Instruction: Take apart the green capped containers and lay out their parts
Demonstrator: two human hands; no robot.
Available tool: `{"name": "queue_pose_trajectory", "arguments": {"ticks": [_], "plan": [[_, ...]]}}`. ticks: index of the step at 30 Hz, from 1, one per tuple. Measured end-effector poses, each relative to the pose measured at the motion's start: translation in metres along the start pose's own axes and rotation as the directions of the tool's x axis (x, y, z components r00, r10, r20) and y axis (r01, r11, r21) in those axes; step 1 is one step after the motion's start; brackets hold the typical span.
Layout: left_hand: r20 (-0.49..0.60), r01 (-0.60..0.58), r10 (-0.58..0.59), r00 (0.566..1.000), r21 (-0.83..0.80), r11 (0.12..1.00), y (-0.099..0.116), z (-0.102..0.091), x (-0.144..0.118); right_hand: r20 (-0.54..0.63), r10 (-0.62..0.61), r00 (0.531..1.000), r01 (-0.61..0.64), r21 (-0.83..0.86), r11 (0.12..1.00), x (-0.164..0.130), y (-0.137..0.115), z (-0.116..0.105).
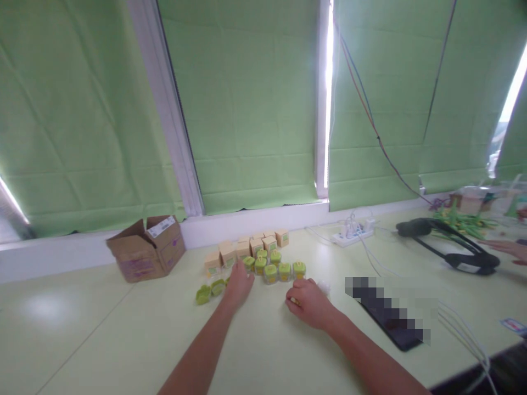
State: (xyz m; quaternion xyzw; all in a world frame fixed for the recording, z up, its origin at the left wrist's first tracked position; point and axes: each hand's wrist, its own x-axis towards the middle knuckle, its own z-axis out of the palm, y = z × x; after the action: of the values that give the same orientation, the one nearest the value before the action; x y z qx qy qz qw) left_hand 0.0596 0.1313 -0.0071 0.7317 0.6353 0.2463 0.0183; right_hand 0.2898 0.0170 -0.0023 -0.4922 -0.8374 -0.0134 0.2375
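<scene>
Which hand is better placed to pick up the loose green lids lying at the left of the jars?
Probably the left hand: it lies right beside the loose green lids. The right hand is farther away and seems closed around something small.

No legible txt; labels on cardboard box (146, 249), green-lidded jars (276, 269) too blurred

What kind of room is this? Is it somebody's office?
Probably an office or small packing workroom. A long pale worktable runs under windows with green blinds, a power strip and cables lie on it, and small jars and little boxes sit beside an open cardboard carton.
</scene>
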Motion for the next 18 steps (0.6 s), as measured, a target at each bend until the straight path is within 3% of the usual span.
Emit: {"name": "queue_pose_trajectory", "arguments": {"ticks": [10,18], "plan": [[0.011,0.072,-0.073,0.997,0.045,0.996,0.001,0.010,0.032,-0.014,-0.027,1.000,0.028,0.005,1.000,0.001,0.001,0.003],[-0.001,0.078,-0.078,0.997,0.037,0.996,0.010,-0.009,0.024,-0.010,-0.023,1.000,0.023,0.009,1.000,0.001,0.000,0.004]]}}
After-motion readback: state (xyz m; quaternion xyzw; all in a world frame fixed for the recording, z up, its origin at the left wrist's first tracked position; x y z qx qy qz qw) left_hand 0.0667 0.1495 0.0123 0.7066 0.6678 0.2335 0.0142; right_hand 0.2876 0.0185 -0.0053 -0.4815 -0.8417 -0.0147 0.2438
